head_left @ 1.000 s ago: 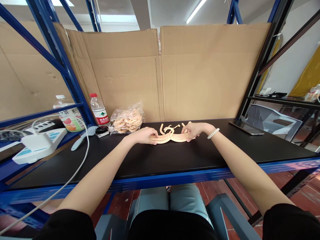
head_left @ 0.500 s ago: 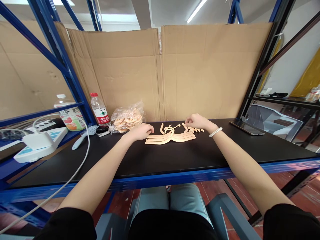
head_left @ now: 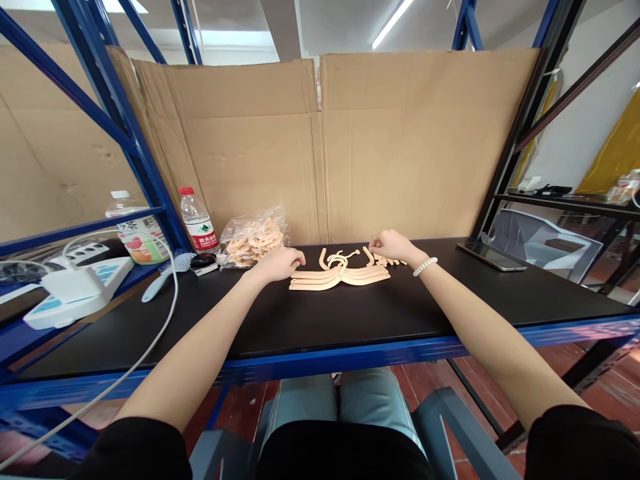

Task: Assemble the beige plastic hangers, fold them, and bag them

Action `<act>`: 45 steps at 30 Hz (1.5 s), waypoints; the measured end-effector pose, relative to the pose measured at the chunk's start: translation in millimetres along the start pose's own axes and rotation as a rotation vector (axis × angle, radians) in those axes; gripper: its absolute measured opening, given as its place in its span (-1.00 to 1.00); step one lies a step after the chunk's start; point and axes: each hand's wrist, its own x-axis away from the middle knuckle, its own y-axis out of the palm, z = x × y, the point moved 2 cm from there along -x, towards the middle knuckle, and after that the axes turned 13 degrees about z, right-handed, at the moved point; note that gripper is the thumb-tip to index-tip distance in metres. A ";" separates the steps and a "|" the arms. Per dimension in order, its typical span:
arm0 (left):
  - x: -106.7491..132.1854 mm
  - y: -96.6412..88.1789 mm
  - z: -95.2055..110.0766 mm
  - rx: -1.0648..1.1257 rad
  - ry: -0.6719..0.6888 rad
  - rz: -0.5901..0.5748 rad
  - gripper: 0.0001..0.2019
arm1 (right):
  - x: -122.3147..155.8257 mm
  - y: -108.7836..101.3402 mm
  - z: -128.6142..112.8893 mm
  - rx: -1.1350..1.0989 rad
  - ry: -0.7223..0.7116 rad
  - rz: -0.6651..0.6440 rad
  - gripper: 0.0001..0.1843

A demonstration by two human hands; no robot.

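Several light wooden-looking curved strips [head_left: 365, 276] lie stacked edge to edge on the black tabletop, in two mirrored groups meeting in the middle. Just behind them are thin hooked and ring-like pieces [head_left: 340, 260], with a short curved piece [head_left: 369, 255] standing out on the right. My left hand [head_left: 281, 263] is at the left ends of the strips, its fingers bent and together; whatever they hold is hidden. On the other side, my right hand [head_left: 393, 245] is closed in a pinch above small knobbed pieces [head_left: 390, 261], next to the short curved piece. Its fingertips' contents cannot be made out.
A clear bag of similar pale pieces [head_left: 255, 238] sits behind my left hand. Further left are a red-capped water bottle [head_left: 199, 220], a hairbrush [head_left: 167, 275] and a white cable [head_left: 170, 313]. A phone [head_left: 491, 256] lies at the right. Cardboard [head_left: 400, 147] walls the back.
The view has shifted slightly. My right wrist has edged a little to the left, while my left hand and the pale pieces keep nearly the same places.
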 end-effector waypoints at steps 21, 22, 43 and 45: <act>-55.7 47.1 5.1 0.228 0.084 -0.129 -0.69 | -56.3 64.6 -22.4 0.309 -0.301 -0.164 -0.83; -56.6 48.4 5.2 0.226 0.073 -0.125 -0.71 | -55.9 64.3 -23.1 0.321 -0.306 -0.153 -0.83; -69.1 52.9 -10.6 0.463 -0.497 0.208 -0.78 | -15.6 7.5 -21.2 -0.356 0.008 0.315 -0.85; -63.1 41.8 -7.8 0.608 -0.508 0.254 -0.77 | -6.3 4.4 -23.7 -0.673 0.110 0.269 -0.88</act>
